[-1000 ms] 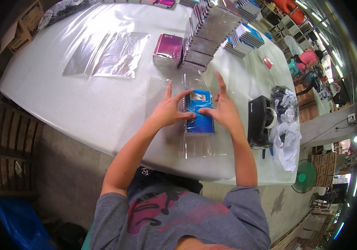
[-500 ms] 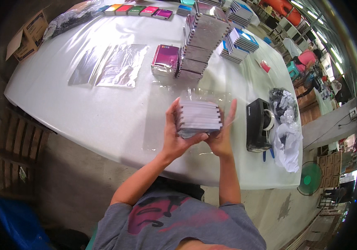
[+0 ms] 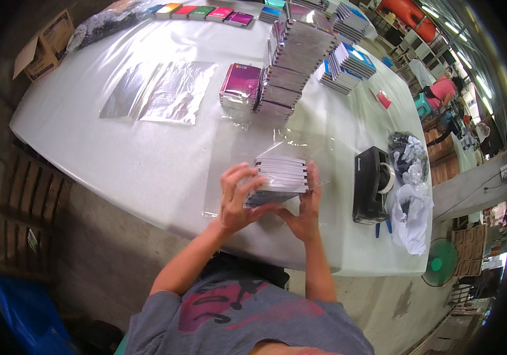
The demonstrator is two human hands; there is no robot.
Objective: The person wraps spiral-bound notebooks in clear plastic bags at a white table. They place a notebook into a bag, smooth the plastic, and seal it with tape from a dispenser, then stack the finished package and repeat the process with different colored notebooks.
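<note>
Notebook stack (image 3: 280, 176) is between both hands, over the clear plastic film (image 3: 221, 171) spread on the white surface (image 3: 147, 160), near edge side. Left hand (image 3: 235, 195): fingers curled round the stack's left side, thumb along the near cover. Right hand (image 3: 304, 213): fingers up the right side, thumb almost meeting the left one. Both grips read as closed on the stack, none wide; exact pad contact on the far side is hidden.

Step looks like squaring the stack by hand. To do it well, I'd press evenly from both sides, tap the lower end on the surface so the books level, and mind the binding: squeeze on the covers rather than crush the coils. Thumbs low, fingers high gives decent tilt control. Avoid pinching film under the stack; it could crease.

Orientation: white page ends face up toward the camera, dark cover faces the wearer. Layers run left-right, dipping slightly to the right. Long axis seems to run up off the surface, foreshortened, so lean is hard to judge. Can't tell whether the bottom end touches down.
</note>
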